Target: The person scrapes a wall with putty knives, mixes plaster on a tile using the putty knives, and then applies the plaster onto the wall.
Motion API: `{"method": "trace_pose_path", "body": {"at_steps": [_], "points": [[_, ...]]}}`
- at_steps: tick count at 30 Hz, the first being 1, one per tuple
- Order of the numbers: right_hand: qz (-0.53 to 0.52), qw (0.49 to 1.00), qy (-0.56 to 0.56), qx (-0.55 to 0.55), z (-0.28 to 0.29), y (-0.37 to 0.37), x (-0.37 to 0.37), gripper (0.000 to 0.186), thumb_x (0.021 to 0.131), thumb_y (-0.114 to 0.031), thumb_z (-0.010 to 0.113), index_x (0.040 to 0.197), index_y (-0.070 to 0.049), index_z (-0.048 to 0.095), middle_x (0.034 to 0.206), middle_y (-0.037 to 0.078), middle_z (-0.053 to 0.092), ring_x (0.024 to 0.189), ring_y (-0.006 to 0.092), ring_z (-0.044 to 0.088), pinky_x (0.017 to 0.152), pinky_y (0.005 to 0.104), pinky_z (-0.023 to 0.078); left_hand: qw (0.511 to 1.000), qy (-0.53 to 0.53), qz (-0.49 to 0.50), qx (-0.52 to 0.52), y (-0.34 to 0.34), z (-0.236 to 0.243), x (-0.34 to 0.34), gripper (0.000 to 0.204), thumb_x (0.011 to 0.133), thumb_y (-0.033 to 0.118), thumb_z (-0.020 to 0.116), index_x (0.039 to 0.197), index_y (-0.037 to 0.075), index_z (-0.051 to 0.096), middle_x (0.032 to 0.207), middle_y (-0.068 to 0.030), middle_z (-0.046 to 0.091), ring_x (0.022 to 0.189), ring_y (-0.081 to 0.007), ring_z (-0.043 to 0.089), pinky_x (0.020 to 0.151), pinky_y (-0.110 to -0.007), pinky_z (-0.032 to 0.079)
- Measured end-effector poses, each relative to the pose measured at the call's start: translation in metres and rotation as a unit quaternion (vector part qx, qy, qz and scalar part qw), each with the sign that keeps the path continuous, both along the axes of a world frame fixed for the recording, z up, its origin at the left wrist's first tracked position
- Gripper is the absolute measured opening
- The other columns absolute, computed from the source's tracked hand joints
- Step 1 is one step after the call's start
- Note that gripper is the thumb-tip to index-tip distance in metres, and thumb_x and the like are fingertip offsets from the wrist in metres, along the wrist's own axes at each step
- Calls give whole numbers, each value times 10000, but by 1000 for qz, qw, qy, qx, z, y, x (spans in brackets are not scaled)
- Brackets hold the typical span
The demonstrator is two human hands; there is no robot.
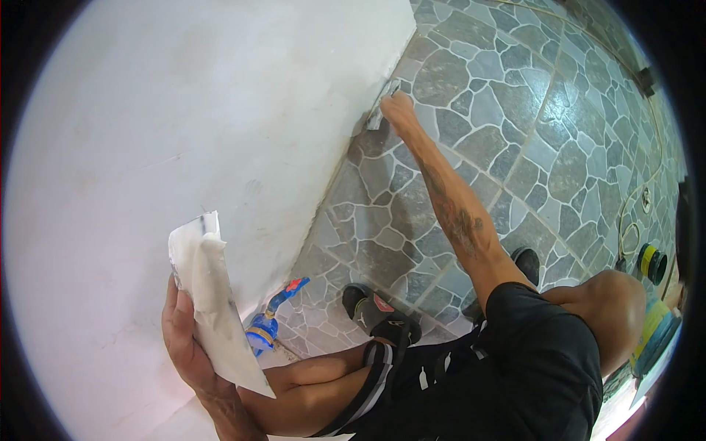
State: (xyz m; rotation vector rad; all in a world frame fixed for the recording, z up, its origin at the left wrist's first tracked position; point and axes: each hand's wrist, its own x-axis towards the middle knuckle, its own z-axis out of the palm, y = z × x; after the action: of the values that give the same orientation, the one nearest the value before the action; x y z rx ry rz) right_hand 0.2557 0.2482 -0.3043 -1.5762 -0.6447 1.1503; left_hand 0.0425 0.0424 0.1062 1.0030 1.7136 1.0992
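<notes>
My left hand (184, 342) is closed around the back of a long flat plastering blade (239, 356), held up in front of the white wall (118, 169). A thick, smooth heap of white plaster (202, 272) covers the blade's upper part. My right arm is stretched far out, and my right hand (398, 110) grips a smaller plastering trowel (376, 117). This trowel lies against the bottom edge of the wall, where it meets the floor. The fingers hide its handle.
Stone-patterned grey tiles (507, 110) form the floor. A blue object with a red tip (283, 298) stands by the wall, near my dark shoe (375, 312). At the far right lie a cable (631, 209) and a black-and-yellow round object (652, 263).
</notes>
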Motion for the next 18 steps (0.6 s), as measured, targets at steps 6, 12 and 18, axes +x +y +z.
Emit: {"method": "trace_pose_path", "body": {"at_steps": [6,12,18], "points": [[62,998,-6,-3,1,33,-1,317,773,-138,534,791,174,591,770,218,608,717,280,606,621,418,484,998,-16,-67,-6,-3,4,-6,480,952,282,503,1277,-70,482,953,-76,624,792,-104,592,667,-220,465],[43,999,-24,20,53,43,-10,308,765,-126,549,819,173,603,789,195,621,702,264,610,612,410,518,999,48,12,10,0,2,5,491,980,208,405,1376,-82,382,910,-67,613,622,-66,567,481,-172,449],[67,994,46,70,115,21,14,220,782,-110,561,806,100,619,769,125,610,674,237,605,600,364,509,996,-1,-82,-20,5,5,-2,494,950,282,481,1291,-75,465,1004,-92,612,863,-123,589,719,-236,465]]}}
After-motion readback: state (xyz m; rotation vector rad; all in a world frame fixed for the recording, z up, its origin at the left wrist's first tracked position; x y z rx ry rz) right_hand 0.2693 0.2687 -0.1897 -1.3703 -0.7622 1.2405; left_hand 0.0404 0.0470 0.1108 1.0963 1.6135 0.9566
